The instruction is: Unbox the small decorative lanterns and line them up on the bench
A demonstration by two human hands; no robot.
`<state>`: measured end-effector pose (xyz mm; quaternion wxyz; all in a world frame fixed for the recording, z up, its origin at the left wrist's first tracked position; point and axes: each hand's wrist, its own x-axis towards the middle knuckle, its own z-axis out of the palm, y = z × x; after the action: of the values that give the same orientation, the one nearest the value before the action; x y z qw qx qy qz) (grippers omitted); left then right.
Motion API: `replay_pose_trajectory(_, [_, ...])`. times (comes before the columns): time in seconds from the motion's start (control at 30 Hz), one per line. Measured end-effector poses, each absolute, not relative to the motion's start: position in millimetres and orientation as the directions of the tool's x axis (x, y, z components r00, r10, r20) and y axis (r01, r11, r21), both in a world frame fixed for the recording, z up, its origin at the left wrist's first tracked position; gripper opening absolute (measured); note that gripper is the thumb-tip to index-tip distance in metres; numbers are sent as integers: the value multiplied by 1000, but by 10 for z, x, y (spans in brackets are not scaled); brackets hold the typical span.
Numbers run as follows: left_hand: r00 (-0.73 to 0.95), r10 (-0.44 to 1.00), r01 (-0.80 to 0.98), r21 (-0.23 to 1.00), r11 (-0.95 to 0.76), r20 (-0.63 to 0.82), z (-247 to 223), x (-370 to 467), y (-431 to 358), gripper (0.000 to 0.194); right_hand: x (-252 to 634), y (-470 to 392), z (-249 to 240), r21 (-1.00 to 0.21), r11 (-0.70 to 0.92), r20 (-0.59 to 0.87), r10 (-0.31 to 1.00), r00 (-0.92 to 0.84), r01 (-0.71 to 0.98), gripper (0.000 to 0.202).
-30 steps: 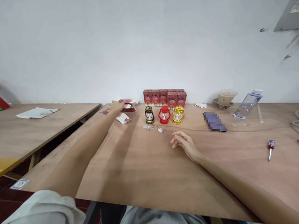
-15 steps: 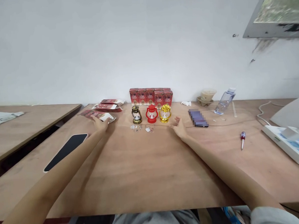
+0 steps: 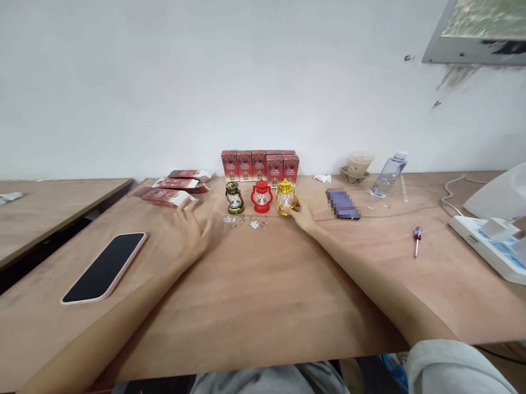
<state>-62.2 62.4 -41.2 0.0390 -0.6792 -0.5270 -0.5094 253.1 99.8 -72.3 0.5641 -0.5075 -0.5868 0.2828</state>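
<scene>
Three small lanterns stand upright in a row: a black-bronze lantern, a red lantern and a gold lantern. My right hand is closed on the lower right side of the gold one, which rests on the table. My left hand is slightly blurred, its fingers apart and holding nothing, left of the black-bronze lantern. Behind it lie several flattened red boxes. Small metal and white pieces lie in front of the lanterns.
Several upright red boxes line the wall. A phone lies at left, another phone at right. Further right are a cup, a tilted clear bottle, a screwdriver and a white power strip.
My left hand has come off the flattened boxes and moved right, toward the lanterns. My right hand has moved left and taken hold of the gold lantern. The view has shifted slightly.
</scene>
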Motion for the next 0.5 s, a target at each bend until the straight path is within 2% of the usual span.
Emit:
replay_pose_trajectory(0.1, [70, 677, 687, 457, -566, 733, -454, -305, 348, 42, 2420, 662, -694, -919, 340, 370, 919, 133, 201, 48])
replay_pose_trajectory(0.2, [42, 797, 451, 700, -554, 603, -466, 34, 80, 47, 2233, 234, -650, -929, 370, 370, 928, 40, 19, 43])
replay_pose_trajectory(0.27, [161, 858, 240, 824, -513, 487, -466, 208, -76, 56, 2093, -30, -622, -927, 367, 371, 928, -43, -80, 45])
replay_pose_trajectory(0.33, [298, 882, 102, 906, -410, 366, -463, 311, -199, 51, 1976, -229, -598, -925, 352, 370, 920, -129, -140, 49])
replay_pose_trajectory(0.4, [341, 898, 55, 947, -315, 279, -458, 343, -278, 40, 1903, -343, -581, -931, 347, 361, 922, -142, -112, 48])
replay_pose_trajectory(0.5, [272, 934, 73, 962, -262, 234, -446, 320, -324, 32, 1881, -391, -563, -910, 406, 407, 913, -6, 83, 58])
